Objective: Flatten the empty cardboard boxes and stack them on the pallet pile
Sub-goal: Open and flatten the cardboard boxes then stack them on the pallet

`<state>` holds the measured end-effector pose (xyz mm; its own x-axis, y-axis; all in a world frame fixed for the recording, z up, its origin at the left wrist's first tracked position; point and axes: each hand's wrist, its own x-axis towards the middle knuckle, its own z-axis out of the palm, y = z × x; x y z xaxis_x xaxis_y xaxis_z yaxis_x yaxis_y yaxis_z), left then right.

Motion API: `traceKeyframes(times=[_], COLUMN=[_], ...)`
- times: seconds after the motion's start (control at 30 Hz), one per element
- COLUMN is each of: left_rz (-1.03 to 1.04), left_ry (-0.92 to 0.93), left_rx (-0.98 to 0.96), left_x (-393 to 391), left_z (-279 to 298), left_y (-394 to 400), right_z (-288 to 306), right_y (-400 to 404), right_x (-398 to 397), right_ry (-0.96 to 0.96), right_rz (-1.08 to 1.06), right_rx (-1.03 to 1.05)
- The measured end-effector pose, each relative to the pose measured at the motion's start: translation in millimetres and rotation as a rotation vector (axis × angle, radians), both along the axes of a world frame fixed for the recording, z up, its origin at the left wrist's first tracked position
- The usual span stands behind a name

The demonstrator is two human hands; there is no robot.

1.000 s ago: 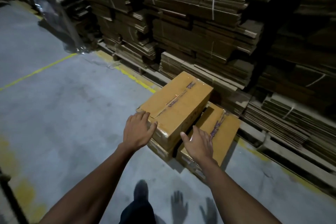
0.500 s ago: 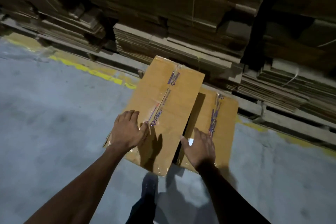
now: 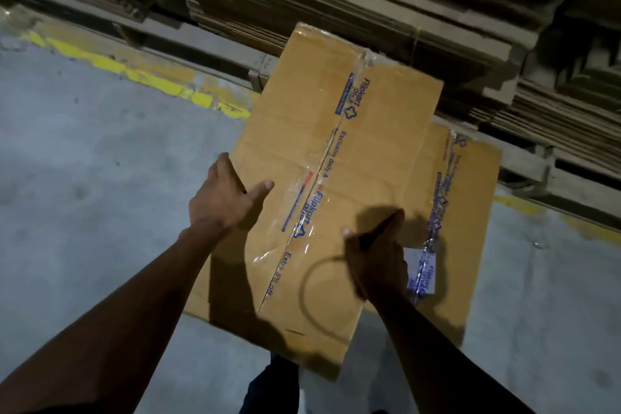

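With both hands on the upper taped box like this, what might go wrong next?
1. The upper box is still sealed with tape, so it may resist flattening.
2. The left hand holds only its edge, and the right hand its near side; the box could slip or tilt.
3. It lies partly over the second box, which might shift as it moves.
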<state>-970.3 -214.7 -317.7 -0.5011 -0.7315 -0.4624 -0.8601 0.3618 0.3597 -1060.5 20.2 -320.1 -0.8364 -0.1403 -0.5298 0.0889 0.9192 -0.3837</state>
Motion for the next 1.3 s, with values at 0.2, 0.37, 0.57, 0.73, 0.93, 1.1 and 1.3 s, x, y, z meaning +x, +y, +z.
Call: traceKeyframes(times=[0.2, 0.37, 0.57, 0.73, 0.93, 1.1, 1.3], left_rz=[0.154, 0.2, 0.187, 0.249, 0.352, 0.502, 0.747], left_ry=[0.047, 0.01, 0.045, 0.043, 0.061, 0.113, 0.091], left_rx=[0.11, 0.165, 0.141, 0.092, 0.055, 0.0, -0.014], left_x=[0.7, -0.4, 20.1, 54.2, 106.2, 166.5, 265.0], left_z=[-15.0, -17.1, -1.8, 19.9, 54.1, 83.5, 115.5], left_y=[-15.3, -22.2, -2.5, 34.3, 99.7, 176.1, 281.4], right_z=[-11.7, -10.6, 3.0, 28.1, 56.4, 81.4, 114.3], right_y=[-0.7, -3.3, 11.7, 43.5, 94.7, 143.3, 196.6], right_x=[3.8, 4.1, 11.5, 29.5, 48.9, 73.1, 124.0], right_ry=[-0.043, -0.042, -0.029, -0.067, -0.075, -0.086, -0.135], right_rz=[-0.123, -0.242, -0.248, -0.205, -0.038, 0.125, 0.35], right_rx=[-0.076, -0.157, -0.198, -0.256, -0.215, -0.237, -0.224])
